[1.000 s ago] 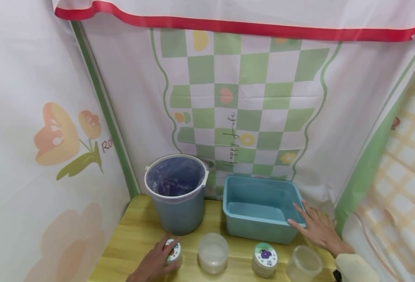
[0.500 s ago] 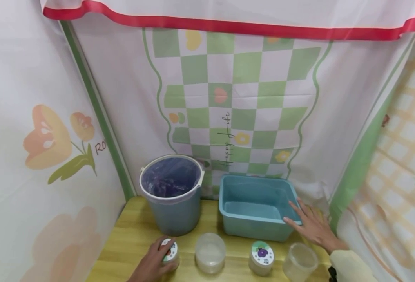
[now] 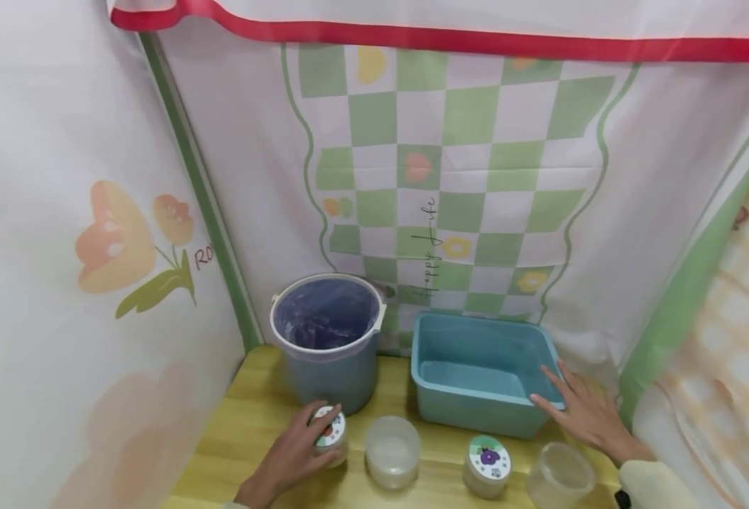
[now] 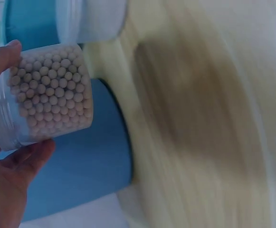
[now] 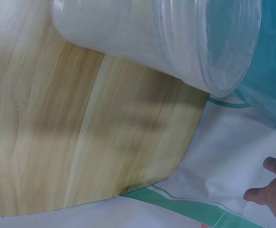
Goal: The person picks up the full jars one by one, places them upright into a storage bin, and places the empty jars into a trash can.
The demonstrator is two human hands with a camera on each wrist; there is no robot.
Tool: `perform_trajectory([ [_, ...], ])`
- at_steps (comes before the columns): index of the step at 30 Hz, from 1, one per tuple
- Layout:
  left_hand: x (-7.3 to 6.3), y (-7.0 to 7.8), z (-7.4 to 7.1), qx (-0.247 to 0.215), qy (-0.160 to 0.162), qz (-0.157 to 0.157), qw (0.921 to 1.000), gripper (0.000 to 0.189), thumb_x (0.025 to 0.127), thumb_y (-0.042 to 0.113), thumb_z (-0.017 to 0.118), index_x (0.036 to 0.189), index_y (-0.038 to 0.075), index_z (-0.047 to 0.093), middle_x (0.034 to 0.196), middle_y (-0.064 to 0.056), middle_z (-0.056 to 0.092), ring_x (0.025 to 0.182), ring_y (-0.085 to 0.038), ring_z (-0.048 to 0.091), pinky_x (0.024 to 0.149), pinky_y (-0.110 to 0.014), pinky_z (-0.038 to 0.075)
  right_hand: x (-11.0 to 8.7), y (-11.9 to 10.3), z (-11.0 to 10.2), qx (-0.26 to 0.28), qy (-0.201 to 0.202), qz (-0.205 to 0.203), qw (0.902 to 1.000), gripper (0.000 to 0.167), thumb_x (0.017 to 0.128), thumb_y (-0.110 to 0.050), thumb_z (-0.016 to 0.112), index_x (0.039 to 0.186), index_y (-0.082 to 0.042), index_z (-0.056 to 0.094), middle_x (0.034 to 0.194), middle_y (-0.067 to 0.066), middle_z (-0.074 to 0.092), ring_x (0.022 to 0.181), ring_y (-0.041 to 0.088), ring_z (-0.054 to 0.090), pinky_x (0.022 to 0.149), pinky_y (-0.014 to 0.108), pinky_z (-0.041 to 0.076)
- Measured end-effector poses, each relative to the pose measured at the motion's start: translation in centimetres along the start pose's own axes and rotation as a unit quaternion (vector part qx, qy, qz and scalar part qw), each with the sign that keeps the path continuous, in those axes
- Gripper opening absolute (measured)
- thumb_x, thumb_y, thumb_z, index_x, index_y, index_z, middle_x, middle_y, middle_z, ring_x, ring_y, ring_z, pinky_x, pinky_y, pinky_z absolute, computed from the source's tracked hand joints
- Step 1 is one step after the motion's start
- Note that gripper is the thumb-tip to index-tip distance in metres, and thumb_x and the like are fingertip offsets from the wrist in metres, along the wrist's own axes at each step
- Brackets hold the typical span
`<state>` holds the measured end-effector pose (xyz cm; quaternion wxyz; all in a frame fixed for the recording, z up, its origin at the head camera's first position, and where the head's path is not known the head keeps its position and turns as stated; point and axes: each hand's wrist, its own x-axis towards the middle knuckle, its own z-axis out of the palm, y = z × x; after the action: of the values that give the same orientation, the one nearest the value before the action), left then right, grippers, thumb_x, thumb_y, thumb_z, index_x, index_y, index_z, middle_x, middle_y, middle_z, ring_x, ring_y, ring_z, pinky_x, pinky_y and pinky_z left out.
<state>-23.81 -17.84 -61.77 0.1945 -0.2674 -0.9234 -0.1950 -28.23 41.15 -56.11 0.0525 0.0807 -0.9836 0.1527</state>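
Note:
My left hand (image 3: pixel 294 452) grips a clear plastic jar (image 3: pixel 336 442) with a printed white lid. In the left wrist view the jar (image 4: pixel 52 90) is full of small beige balls, with thumb and fingers round its lid end, and it is tilted above the wooden table. Behind it stands the blue bucket (image 3: pixel 336 382). My right hand (image 3: pixel 593 420) lies with spread, straight fingers at the right rim of the blue rectangular basin (image 3: pixel 476 411). Only part of that hand (image 5: pixel 273 194) shows in the right wrist view.
A wide clear tub (image 3: pixel 392 452) stands right of the held jar. Farther right are a jar with a purple-flower lid (image 3: pixel 487 463) and a lidless clear container (image 3: pixel 560 475). A dark plastic liner (image 3: pixel 323 318) fills the bucket. Patterned cloth (image 3: pixel 457 141) hangs behind the table (image 3: pixel 221 431).
My left hand has lifted the jar from its spot on the table and brought it up towards the bucket. My right hand stays at the basin's rim. The head view has shifted slightly.

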Motion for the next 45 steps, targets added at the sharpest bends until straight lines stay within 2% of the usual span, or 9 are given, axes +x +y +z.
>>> perform_trajectory([
  [3, 0.9, 0.8, -0.1, -0.010, -0.012, 0.002, 0.9999, 0.083, 0.089, 0.049, 0.089, 0.161, 0.025, 0.056, 0.153, -0.019, 0.059, 0.134, -0.036, 0.065, 0.097, -0.050, 0.064, -0.5, 0.2, -0.4, 0.007, -0.002, 0.004, 1.0000, 0.084, 0.109, -0.061, 0.053, 0.174, -0.014, 0.026, 0.182, 0.025, 0.007, 0.151, 0.069, 0.025, 0.100, 0.102, 0.006],
  [6, 1.3, 1.5, -0.4, -0.013, -0.008, 0.008, 0.9999, 0.085, 0.086, 0.048, 0.091, 0.160, 0.025, 0.056, 0.153, -0.018, 0.060, 0.134, -0.035, 0.065, 0.098, -0.051, 0.064, -0.4, 0.2, -0.4, 0.012, -0.005, 0.003, 0.9999, 0.084, 0.109, -0.062, 0.052, 0.174, -0.014, 0.026, 0.182, 0.025, 0.006, 0.151, 0.070, 0.024, 0.101, 0.101, 0.004],
  [10, 2.0, 2.4, -0.8, -0.003, -0.004, 0.027, 0.9996, 0.088, 0.085, 0.051, 0.092, 0.161, 0.026, 0.055, 0.154, -0.016, 0.060, 0.133, -0.033, 0.066, 0.099, -0.049, 0.063, -0.2, 0.2, -0.3, 0.005, -0.010, 0.010, 0.9999, 0.084, 0.109, -0.063, 0.051, 0.174, -0.014, 0.027, 0.182, 0.025, 0.006, 0.151, 0.071, 0.022, 0.102, 0.101, 0.003],
  [17, 4.0, 4.3, -1.6, -0.005, -0.021, 0.053, 0.9983, 0.088, 0.088, 0.051, 0.090, 0.164, 0.027, 0.052, 0.157, -0.016, 0.058, 0.137, -0.033, 0.063, 0.105, -0.050, 0.060, -0.3, 0.5, -0.3, 0.001, -0.014, 0.019, 0.9997, 0.085, 0.109, -0.065, 0.050, 0.174, -0.015, 0.028, 0.182, 0.025, 0.006, 0.151, 0.071, 0.021, 0.102, 0.101, 0.004],
  [27, 7.8, 7.3, -2.3, -0.021, -0.043, 0.087, 0.9951, 0.084, 0.094, 0.055, 0.083, 0.165, 0.027, 0.049, 0.162, -0.014, 0.053, 0.141, -0.032, 0.061, 0.106, -0.048, 0.060, -0.5, 0.2, -0.4, -0.001, -0.002, 0.014, 0.9999, 0.084, 0.109, -0.064, 0.051, 0.173, -0.013, 0.030, 0.182, 0.025, 0.007, 0.151, 0.071, 0.023, 0.103, 0.100, 0.005],
  [35, 11.1, 9.6, -2.6, -0.032, -0.076, 0.097, 0.9919, 0.084, 0.099, 0.058, 0.076, 0.170, 0.032, 0.040, 0.168, -0.012, 0.046, 0.145, -0.030, 0.057, 0.105, -0.046, 0.061, -0.6, 0.0, -0.5, 0.004, -0.006, 0.018, 0.9998, 0.084, 0.109, -0.064, 0.051, 0.173, -0.014, 0.029, 0.182, 0.025, 0.007, 0.152, 0.069, 0.022, 0.103, 0.100, 0.005],
  [39, 12.5, 10.4, -2.4, -0.035, -0.088, 0.107, 0.9897, 0.083, 0.100, 0.059, 0.074, 0.171, 0.035, 0.037, 0.168, -0.011, 0.046, 0.143, -0.029, 0.058, 0.103, -0.043, 0.062, -0.6, 0.0, -0.6, 0.009, -0.012, 0.023, 0.9996, 0.085, 0.109, -0.065, 0.050, 0.173, -0.014, 0.028, 0.182, 0.025, 0.006, 0.152, 0.070, 0.020, 0.104, 0.100, 0.004],
  [45, 14.6, 11.2, -2.6, -0.034, -0.099, 0.125, 0.9865, 0.083, 0.101, 0.057, 0.073, 0.171, 0.034, 0.036, 0.169, -0.011, 0.044, 0.144, -0.027, 0.057, 0.103, -0.042, 0.061, -0.5, 0.0, -0.5, 0.010, -0.014, 0.023, 0.9996, 0.086, 0.109, -0.065, 0.051, 0.173, -0.013, 0.029, 0.182, 0.025, 0.006, 0.152, 0.071, 0.020, 0.104, 0.100, 0.004],
])
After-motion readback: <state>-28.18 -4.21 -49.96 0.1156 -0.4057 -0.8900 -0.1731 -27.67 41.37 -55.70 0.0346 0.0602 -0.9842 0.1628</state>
